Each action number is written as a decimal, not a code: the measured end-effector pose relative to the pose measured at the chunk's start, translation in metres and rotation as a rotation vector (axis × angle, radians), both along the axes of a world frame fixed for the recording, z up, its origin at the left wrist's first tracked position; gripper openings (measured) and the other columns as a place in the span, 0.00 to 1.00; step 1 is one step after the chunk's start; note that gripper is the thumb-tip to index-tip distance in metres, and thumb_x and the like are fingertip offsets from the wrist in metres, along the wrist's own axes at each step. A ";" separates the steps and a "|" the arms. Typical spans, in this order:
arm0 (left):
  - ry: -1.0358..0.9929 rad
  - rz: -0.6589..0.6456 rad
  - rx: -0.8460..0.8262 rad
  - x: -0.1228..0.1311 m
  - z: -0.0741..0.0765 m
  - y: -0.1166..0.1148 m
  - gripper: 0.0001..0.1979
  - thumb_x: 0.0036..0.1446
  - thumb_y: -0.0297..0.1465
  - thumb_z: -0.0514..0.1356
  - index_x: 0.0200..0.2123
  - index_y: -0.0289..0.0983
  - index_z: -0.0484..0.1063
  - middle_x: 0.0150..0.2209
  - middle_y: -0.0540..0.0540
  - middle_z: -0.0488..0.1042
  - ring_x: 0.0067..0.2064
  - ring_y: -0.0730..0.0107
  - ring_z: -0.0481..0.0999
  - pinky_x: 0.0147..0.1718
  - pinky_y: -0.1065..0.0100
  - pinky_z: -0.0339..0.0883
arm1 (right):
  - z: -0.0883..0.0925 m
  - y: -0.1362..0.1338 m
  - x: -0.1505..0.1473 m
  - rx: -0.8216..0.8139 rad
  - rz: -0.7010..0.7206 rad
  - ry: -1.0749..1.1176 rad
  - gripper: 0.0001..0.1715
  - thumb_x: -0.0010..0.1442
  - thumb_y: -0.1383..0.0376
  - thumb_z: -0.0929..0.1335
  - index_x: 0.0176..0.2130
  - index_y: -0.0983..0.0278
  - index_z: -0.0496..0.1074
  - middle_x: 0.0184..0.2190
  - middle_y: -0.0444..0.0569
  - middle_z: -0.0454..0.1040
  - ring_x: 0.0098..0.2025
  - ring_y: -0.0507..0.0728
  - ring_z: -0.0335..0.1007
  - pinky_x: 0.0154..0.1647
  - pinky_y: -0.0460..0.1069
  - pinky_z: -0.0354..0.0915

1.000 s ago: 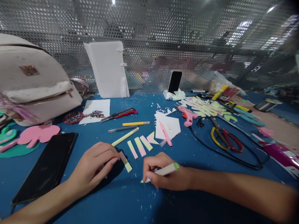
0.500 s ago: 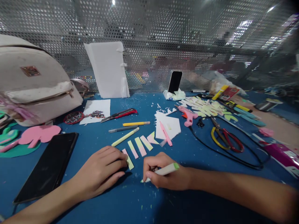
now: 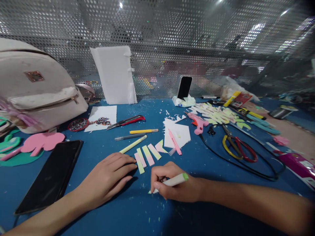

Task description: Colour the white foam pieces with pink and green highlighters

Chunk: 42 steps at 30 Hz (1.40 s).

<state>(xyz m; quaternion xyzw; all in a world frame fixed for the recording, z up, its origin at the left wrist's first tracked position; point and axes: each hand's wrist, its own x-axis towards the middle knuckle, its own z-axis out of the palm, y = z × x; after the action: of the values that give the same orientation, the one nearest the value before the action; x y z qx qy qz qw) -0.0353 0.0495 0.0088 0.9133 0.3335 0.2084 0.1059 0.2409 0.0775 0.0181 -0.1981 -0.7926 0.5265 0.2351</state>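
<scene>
Clamped around a green-capped marker (image 3: 176, 179), the right hand (image 3: 176, 189) rests on the blue table (image 3: 137, 213) while the left hand (image 3: 105, 178), fingers flat and unclenched, touches the nearest foam strip (image 3: 140, 165) in a row of strips (image 3: 149, 154). Light, even fingertip pressure would likely keep it aligned. A round dish (image 3: 78, 124) beside the zipped backpack (image 3: 36, 95) holds dark glittery bits.

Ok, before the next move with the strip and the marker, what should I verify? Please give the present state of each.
1. Left hand rests its fingertips on the nearest strip: ok.
2. Right hand grips the marker, tip pointing down to the table: ok.
3. Nearest strip clear of the neighbour strips: cannot tell, they look touching.
4. Utility knife and scissors lie away from both hands: ok.
5. Room beside the left forearm: not ok, the black phone lies close.
</scene>
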 end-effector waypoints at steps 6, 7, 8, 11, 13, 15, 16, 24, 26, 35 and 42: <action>0.020 0.001 0.004 0.001 0.001 0.000 0.15 0.76 0.33 0.50 0.59 0.40 0.70 0.59 0.42 0.74 0.59 0.54 0.72 0.59 0.53 0.64 | -0.001 0.000 0.000 0.010 -0.011 -0.012 0.10 0.62 0.69 0.65 0.32 0.69 0.76 0.20 0.41 0.69 0.20 0.46 0.63 0.22 0.39 0.56; 0.029 -0.003 0.003 0.001 0.000 0.000 0.15 0.76 0.33 0.50 0.60 0.40 0.70 0.59 0.42 0.74 0.59 0.54 0.72 0.60 0.53 0.64 | -0.001 0.000 0.000 0.009 -0.007 -0.010 0.10 0.62 0.69 0.65 0.32 0.69 0.76 0.19 0.41 0.69 0.20 0.46 0.63 0.22 0.39 0.57; 0.038 -0.008 0.001 0.001 0.000 0.001 0.16 0.76 0.33 0.50 0.60 0.40 0.69 0.60 0.42 0.74 0.60 0.54 0.72 0.60 0.52 0.63 | -0.001 0.000 0.001 0.011 -0.005 -0.008 0.10 0.62 0.69 0.65 0.32 0.69 0.76 0.19 0.41 0.68 0.20 0.46 0.63 0.22 0.39 0.57; 0.060 -0.025 -0.008 0.001 0.000 0.003 0.16 0.76 0.33 0.50 0.62 0.41 0.68 0.61 0.41 0.73 0.60 0.53 0.72 0.60 0.51 0.63 | 0.000 0.000 0.001 0.026 -0.006 -0.002 0.10 0.62 0.69 0.65 0.32 0.69 0.76 0.19 0.41 0.69 0.20 0.46 0.63 0.22 0.40 0.56; 0.057 -0.028 -0.010 0.001 0.000 0.003 0.17 0.76 0.33 0.50 0.62 0.41 0.68 0.61 0.41 0.73 0.60 0.54 0.72 0.60 0.51 0.63 | 0.002 0.000 0.000 0.039 -0.004 -0.006 0.10 0.62 0.69 0.65 0.32 0.69 0.75 0.20 0.41 0.70 0.20 0.46 0.63 0.22 0.40 0.56; 0.031 -0.029 -0.001 0.000 0.001 0.001 0.16 0.76 0.32 0.50 0.61 0.41 0.69 0.60 0.41 0.73 0.59 0.55 0.72 0.60 0.53 0.63 | 0.003 0.000 0.000 0.038 -0.002 -0.013 0.11 0.62 0.69 0.65 0.31 0.68 0.75 0.20 0.41 0.69 0.20 0.46 0.62 0.22 0.40 0.55; 0.010 -0.027 0.009 0.000 0.001 0.000 0.16 0.75 0.32 0.50 0.61 0.41 0.70 0.60 0.41 0.74 0.59 0.55 0.73 0.60 0.54 0.63 | 0.003 0.000 0.000 0.035 -0.002 -0.017 0.10 0.61 0.69 0.65 0.31 0.68 0.75 0.20 0.41 0.69 0.20 0.46 0.62 0.22 0.40 0.55; -0.276 0.314 -0.063 -0.005 0.009 -0.004 0.14 0.74 0.28 0.49 0.49 0.41 0.75 0.46 0.45 0.77 0.47 0.61 0.76 0.46 0.64 0.67 | -0.001 0.000 0.000 0.005 0.004 0.014 0.10 0.62 0.69 0.66 0.31 0.69 0.74 0.19 0.40 0.67 0.19 0.46 0.61 0.21 0.39 0.54; -0.300 0.361 -0.101 -0.007 0.009 0.000 0.15 0.72 0.26 0.48 0.49 0.40 0.73 0.42 0.47 0.76 0.42 0.64 0.76 0.41 0.66 0.67 | -0.003 0.000 0.001 0.004 0.012 0.027 0.10 0.63 0.68 0.66 0.31 0.68 0.74 0.19 0.40 0.66 0.19 0.45 0.60 0.20 0.39 0.54; -0.274 0.219 -0.190 -0.013 0.019 -0.002 0.19 0.64 0.21 0.46 0.43 0.40 0.76 0.46 0.45 0.76 0.46 0.63 0.76 0.44 0.66 0.69 | -0.001 0.000 0.000 0.001 0.024 0.007 0.10 0.64 0.68 0.65 0.32 0.67 0.74 0.19 0.39 0.67 0.19 0.46 0.61 0.21 0.41 0.55; 0.013 0.049 -0.233 -0.049 0.047 0.020 0.11 0.71 0.30 0.53 0.47 0.44 0.75 0.51 0.45 0.75 0.51 0.62 0.76 0.50 0.67 0.69 | -0.004 0.000 0.001 0.029 0.027 -0.002 0.11 0.65 0.66 0.65 0.32 0.67 0.73 0.20 0.40 0.67 0.19 0.47 0.60 0.21 0.41 0.54</action>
<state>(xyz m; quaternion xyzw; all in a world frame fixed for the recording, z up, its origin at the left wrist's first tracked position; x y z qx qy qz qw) -0.0839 0.0691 0.0559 0.8876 0.3785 0.1650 0.2042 0.2419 0.0779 0.0139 -0.1845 -0.8028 0.5181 0.2301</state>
